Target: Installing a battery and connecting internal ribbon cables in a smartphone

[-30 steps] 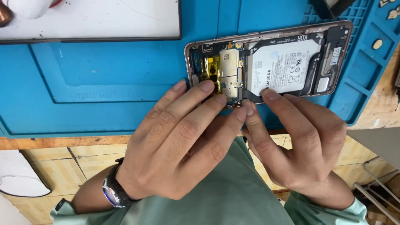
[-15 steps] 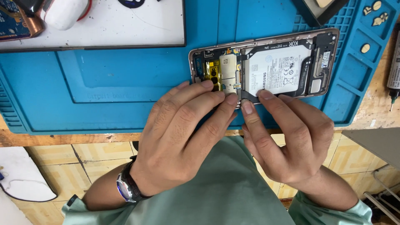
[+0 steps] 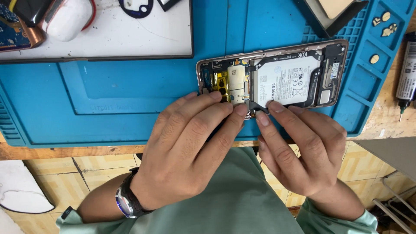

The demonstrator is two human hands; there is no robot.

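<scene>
An opened smartphone [image 3: 331,69] lies back-up on a blue repair mat [image 3: 108,95], its white battery [image 3: 286,80] and yellow inner parts [image 3: 221,80] exposed. My left hand [image 3: 190,147], with a wristwatch [image 3: 125,201] on the wrist, lays its fingertips over the phone's near edge below the yellow parts. My right hand [image 3: 303,151] touches the near edge of the battery with its fingertips. The two index fingertips almost meet at the phone's rim. Whether something small sits between them is hidden.
A white board [image 3: 108,34] lies at the mat's far left, with a white rounded case [image 3: 67,17] and a circuit board [image 3: 13,30] on it. Small gold parts [image 3: 381,21] sit in the mat's right compartments. A black bottle [image 3: 407,73] stands at the right edge of the wooden bench.
The view has tilted, so more of the white board shows at the top. Both hands stay on the phone's near edge with only slight finger shifts.
</scene>
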